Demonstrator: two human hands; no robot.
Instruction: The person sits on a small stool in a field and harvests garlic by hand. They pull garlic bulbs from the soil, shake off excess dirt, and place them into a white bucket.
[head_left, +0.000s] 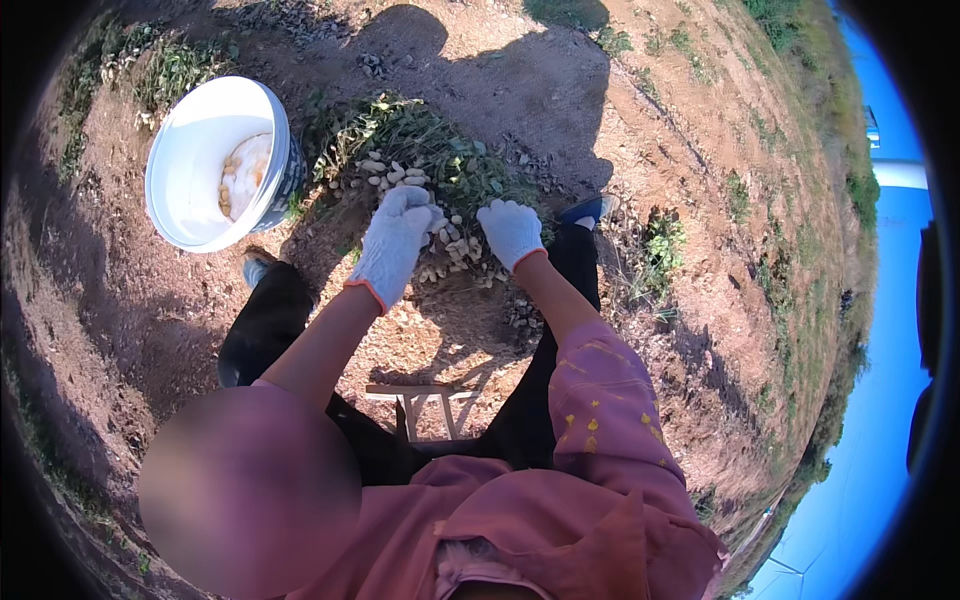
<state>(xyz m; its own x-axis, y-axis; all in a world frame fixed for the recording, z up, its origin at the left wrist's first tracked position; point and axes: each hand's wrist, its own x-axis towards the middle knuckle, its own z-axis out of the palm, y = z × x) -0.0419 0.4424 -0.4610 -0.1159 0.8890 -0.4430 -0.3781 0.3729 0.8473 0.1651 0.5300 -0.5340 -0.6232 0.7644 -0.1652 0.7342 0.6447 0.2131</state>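
Both my hands wear white knitted gloves with orange cuffs. My left hand (394, 240) is curled at the root end of a heap of pulled peanut plants (465, 161), its fingers pinched on pale peanut pods (454, 251). At the heap's right side, my right hand (511, 231) is closed around part of the plants; its fingertips are hidden. More peanut pods (390, 175) show just beyond my left hand. The leafy tops lie away from me on the soil.
A white plastic bucket (176, 176) leans at the left, with a few peanuts (236, 176) on its bottom and printing outside. A wooden stool (412, 390) shows between my legs. Weeds (660, 244) grow at the right. More peanut plants (176, 71) lie behind the bucket.
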